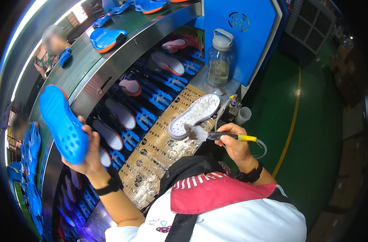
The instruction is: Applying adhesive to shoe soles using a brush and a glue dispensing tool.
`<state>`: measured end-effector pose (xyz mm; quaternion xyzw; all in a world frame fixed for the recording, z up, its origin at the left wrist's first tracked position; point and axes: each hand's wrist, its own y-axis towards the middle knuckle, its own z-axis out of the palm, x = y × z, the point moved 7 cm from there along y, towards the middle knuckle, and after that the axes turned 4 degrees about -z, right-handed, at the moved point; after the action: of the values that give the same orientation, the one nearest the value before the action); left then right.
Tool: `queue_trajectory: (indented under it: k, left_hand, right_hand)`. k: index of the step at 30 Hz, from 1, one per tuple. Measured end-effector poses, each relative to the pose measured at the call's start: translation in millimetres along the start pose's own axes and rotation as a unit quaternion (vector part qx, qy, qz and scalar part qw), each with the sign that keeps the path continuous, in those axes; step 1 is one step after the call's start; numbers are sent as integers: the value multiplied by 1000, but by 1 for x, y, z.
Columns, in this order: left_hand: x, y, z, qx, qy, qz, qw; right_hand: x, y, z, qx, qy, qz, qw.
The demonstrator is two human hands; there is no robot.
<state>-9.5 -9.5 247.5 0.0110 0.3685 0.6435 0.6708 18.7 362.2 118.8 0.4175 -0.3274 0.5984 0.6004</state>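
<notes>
My left hand [86,150] is closed round the lower end of a blue shoe sole [65,123] with an orange edge, held up over the left side with its dimpled face showing. In my right hand [235,146] is a brush [216,136] with a black and yellow handle. Its bristle end is at the near end of a white shoe sole [210,105]; whether it touches, I cannot tell. That sole lies on a taped cardboard sheet [155,153], and pale lumps fill much of its upper face.
Blue soles [105,39] sit on a green conveyor [81,60] at the far left, with a person [53,52] beyond. Beneath it, several soles [120,113] rest on blue racks. A water bottle [218,60], small bottles and a white cup [243,115] stand beyond the cardboard.
</notes>
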Motion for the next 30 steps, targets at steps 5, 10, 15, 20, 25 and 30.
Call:
queue_trajectory:
  k: [5,10,15,20,25,30]
  left_hand:
    - [51,-39,-8,-79,-64,-79,992]
    - [96,-67,-24,-176,-29,-99,979]
    - [136,-95,-34,-237,-74,-170,954]
    - [166,-112,-25,-197,-44,-210,956]
    - [178,-146,-37,-282,-19,-216,935]
    - [177,-152,-42,-255,-3,-228,940]
  right_hand:
    - [6,20,11,13,208,-7,978]
    - [23,29,49,78,232,3,970]
    - [32,35,87,120,202,13,972]
    - [56,29,128,181,-102,-136,969]
    - [90,21,180,186,-331,-436,816]
    - [72,7,203,242,-371,-453,773]
